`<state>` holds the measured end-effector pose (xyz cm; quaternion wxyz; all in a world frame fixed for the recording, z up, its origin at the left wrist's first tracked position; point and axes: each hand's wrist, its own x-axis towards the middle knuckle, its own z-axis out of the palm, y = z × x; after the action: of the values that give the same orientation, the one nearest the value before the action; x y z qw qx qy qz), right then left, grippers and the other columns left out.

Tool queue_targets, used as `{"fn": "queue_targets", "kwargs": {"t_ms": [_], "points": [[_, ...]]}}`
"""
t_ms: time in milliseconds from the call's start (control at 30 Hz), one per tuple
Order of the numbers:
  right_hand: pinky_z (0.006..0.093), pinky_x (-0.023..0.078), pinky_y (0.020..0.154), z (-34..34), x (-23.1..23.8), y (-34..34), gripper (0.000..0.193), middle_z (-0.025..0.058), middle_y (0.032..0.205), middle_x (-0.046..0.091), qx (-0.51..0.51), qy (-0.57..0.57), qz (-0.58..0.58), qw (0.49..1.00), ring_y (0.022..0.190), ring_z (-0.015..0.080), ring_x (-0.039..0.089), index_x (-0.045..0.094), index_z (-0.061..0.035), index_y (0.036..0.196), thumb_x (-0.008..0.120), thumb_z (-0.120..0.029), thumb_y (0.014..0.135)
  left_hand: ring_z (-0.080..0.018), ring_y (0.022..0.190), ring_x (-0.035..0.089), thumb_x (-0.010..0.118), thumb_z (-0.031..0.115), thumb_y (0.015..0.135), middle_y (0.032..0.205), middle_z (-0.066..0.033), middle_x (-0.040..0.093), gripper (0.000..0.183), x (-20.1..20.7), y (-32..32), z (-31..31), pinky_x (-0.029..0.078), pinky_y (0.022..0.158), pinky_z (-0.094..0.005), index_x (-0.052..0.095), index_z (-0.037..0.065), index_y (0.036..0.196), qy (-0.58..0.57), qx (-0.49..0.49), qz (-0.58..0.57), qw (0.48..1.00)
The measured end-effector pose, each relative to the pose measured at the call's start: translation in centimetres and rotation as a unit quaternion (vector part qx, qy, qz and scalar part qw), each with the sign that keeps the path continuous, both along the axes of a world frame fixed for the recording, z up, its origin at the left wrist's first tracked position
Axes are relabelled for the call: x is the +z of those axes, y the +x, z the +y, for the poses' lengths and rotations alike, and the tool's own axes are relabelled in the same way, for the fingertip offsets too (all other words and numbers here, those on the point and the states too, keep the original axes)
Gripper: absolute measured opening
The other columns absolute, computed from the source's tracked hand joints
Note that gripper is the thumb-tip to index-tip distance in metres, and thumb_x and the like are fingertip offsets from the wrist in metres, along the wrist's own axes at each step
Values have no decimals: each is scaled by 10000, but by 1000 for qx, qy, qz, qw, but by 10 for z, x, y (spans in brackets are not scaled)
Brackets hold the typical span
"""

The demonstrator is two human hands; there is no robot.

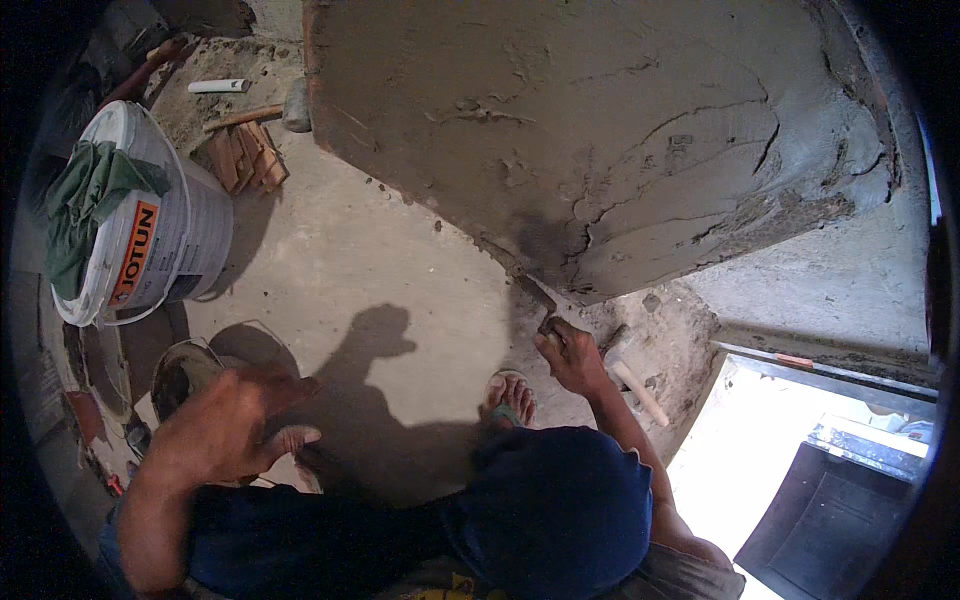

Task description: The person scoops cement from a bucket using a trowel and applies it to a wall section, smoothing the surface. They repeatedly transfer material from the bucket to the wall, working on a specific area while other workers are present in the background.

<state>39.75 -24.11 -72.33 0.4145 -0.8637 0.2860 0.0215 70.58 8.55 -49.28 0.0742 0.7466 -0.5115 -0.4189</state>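
Note:
A wall section [560,130] coated in wet grey mortar, with ridges and cracks in its surface, fills the upper right. My right hand [570,355] is closed around the handle of a small trowel [537,294], whose blade meets the wall's lower edge. The blade's far end blends with the mortar there. Over at the lower left, my left hand [225,420] is raised with thumb and fingers apart, holding nothing. Beneath and behind it a small bucket [180,368] is partly hidden.
A big white bucket [205,220] with a green cloth [90,200] on its lid stands left, near broken brick pieces [243,155], a hammer [296,105] and a white pipe [218,86]. A wooden-handled tool [640,388] lies right of my hand. A black tray [835,520] is lower right.

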Motion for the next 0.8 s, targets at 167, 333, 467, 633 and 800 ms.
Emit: {"fn": "queue_targets", "kwargs": {"t_ms": [167, 333, 467, 633, 800], "points": [[342, 486, 517, -36, 8, 26, 321, 54, 632, 556, 21, 76, 40, 996, 539, 140, 573, 591, 13, 905, 623, -289, 1008, -408, 1042, 688, 734, 314, 907, 1133, -257, 692, 502, -4, -1, 1, 547, 927, -480, 651, -19, 1273, 27, 38, 51, 998], [311, 457, 500, -73, 80, 3, 292, 38, 665, 582, -82, 227, 128, 962, 544, 130, 569, 606, -14, 889, 574, -266, 1032, -385, 1025, 701, 754, 320, 888, 1117, -245, 709, 492, -19, 5, 6, 552, 907, -472, 678, -30, 1225, 49, 24, 16, 998], [295, 447, 483, -71, 116, -10, 343, 33, 633, 559, -84, 220, 133, 963, 529, 116, 554, 566, -15, 851, 569, -298, 1044, -377, 1005, 710, 771, 326, 870, 1099, -242, 719, 502, 2, 1, 14, 555, 891, -461, 686, -25, 1220, 80, 76, 19, 994], [341, 476, 531, -18, 88, -60, 299, 85, 649, 582, -152, 169, 99, 969, 578, 161, 586, 597, 24, 1007, 584, -274, 1024, -367, 1005, 711, 801, 321, 839, 1095, -239, 722, 514, -1, 11, -7, 552, 889, -457, 695, -19, 1211, 88, 129, 10, 988], [545, 531, 746, 12, 23, 0, 313, 278, 893, 669, 23, -29, 67, 997, 822, 499, 647, 586, 30, 1056, 629, -269, 973, -365, 1000, 708, 818, 296, 824, 1098, -226, 725, 513, -6, 10, -21, 546, 917, -457, 697, -10, 1218, 6, 120, 8, 993]]}}
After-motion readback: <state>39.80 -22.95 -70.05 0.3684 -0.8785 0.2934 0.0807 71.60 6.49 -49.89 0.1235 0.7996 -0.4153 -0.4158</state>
